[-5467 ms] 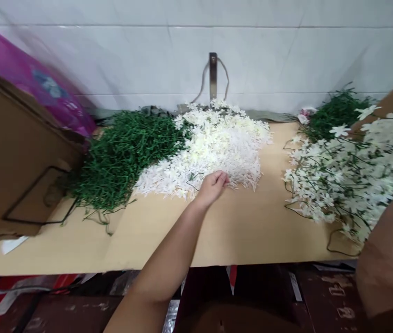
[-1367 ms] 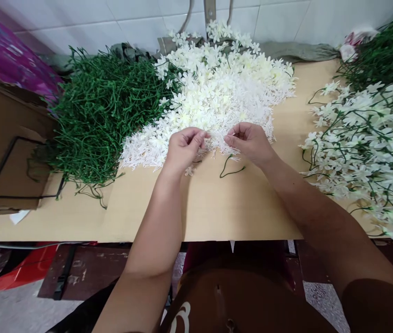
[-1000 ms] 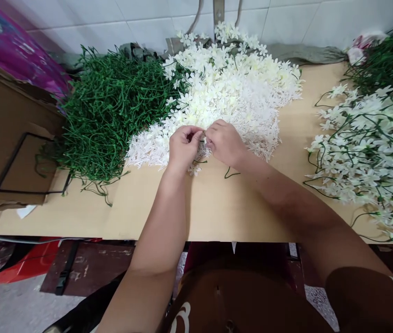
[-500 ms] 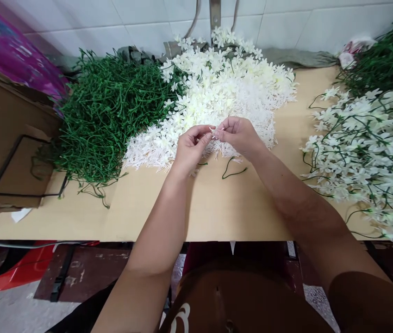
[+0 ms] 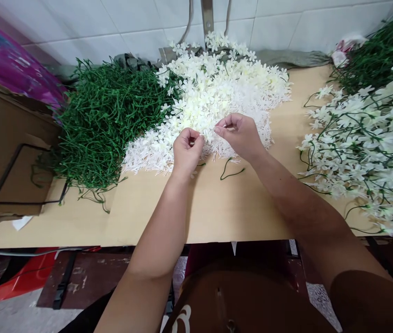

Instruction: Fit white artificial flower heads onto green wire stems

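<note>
The left hand (image 5: 186,150) has thumb and forefinger drawn narrow, as in a pinch, over the near edge of the white flowers (image 5: 210,88); any small piece there blends into the petals, so I cannot tell whether it holds one. The right hand (image 5: 243,134) is also narrow, its fingertips near the left ones but apart from them. A pale speck shows there, too small to name, and I cannot tell if it is gripped.

Half a second ago the fingertips met around a tiny white piece; now there is a gap between the hands. For the work in hand, I judge that a bout of two-handed fingering on that piece has broken off, though whether it was finished is unclear.

Just below the right hand, a loose stem (image 5: 231,175) lies bent on the worktop (image 5: 231,215), where it also lay then. White threads (image 5: 255,99) spread along the pile's near and right sides. On the left, a heap of green stems (image 5: 106,115) touches the flowers, with a box (image 5: 5,138) beyond it. Well to the right lie stemmed flowers (image 5: 373,152), more stems (image 5: 370,62) behind them.
</note>
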`<state>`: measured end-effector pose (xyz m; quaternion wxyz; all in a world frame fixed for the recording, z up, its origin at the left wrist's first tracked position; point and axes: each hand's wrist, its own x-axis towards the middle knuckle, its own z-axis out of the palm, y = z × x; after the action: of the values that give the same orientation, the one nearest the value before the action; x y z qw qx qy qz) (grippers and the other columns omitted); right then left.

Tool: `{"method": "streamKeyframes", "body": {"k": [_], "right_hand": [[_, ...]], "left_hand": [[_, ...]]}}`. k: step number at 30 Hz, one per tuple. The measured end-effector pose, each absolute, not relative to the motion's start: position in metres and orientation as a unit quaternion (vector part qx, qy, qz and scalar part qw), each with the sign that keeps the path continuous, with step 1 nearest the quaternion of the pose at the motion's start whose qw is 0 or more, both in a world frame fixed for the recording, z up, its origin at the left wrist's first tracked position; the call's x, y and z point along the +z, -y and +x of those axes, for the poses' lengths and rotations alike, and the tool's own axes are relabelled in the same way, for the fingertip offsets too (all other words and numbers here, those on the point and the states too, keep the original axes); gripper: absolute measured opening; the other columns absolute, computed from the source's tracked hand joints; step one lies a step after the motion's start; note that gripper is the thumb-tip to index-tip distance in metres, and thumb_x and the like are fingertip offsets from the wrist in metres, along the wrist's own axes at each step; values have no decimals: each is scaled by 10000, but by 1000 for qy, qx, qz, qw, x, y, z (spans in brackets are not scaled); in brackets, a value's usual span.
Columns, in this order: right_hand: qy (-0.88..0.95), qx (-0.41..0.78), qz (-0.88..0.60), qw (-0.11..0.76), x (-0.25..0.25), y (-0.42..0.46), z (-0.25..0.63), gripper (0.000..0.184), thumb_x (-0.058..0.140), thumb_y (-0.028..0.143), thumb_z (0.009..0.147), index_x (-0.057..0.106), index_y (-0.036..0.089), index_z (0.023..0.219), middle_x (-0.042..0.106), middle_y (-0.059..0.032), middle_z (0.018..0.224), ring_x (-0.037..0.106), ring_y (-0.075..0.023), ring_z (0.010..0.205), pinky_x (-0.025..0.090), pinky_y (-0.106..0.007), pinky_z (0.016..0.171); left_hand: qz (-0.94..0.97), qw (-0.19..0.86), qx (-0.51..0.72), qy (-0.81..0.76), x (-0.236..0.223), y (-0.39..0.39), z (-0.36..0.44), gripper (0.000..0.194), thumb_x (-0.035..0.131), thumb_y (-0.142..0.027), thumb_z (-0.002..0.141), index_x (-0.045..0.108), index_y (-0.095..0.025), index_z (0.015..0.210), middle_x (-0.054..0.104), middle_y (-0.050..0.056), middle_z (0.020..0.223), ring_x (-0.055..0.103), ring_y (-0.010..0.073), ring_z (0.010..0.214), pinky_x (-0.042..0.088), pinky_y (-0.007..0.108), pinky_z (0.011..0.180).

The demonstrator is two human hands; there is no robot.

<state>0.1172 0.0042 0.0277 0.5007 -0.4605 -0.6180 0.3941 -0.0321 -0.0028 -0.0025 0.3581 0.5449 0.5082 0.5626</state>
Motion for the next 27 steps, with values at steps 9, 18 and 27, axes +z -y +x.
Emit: {"method": "streamKeyframes", "body": {"k": [9, 18, 27], "right_hand": [[677, 285, -444, 513, 6, -4, 108, 229, 706, 318, 748, 557, 183, 637, 625, -24, 772, 578, -145, 777, 492, -319, 744], [605, 409, -456, 509, 8, -5, 105, 156, 698, 204, 731, 590, 164, 626, 664, -37, 823, 627, -137, 806, 528, -297, 756], [584, 424, -465, 513, 8, -2, 104, 274, 807, 322, 654, 589, 160, 614, 628, -3, 693, 568, -108, 668, 468, -268, 631]], "left_hand": [[535, 397, 564, -489, -2, 3, -30, 108, 593, -118, 716, 532, -177, 649, 512, -47, 599, 441, 68, 540, 376, 205, 529], [492, 470, 570, -460, 7, 5, -30, 113, 611, -101, 720, 567, -163, 636, 593, -20, 653, 534, 75, 591, 438, 195, 551], [499, 470, 568, -457, 5, 2, -31, 102, 731, -156, 691, 630, -171, 694, 624, -20, 666, 553, 72, 570, 459, 196, 532]]}}
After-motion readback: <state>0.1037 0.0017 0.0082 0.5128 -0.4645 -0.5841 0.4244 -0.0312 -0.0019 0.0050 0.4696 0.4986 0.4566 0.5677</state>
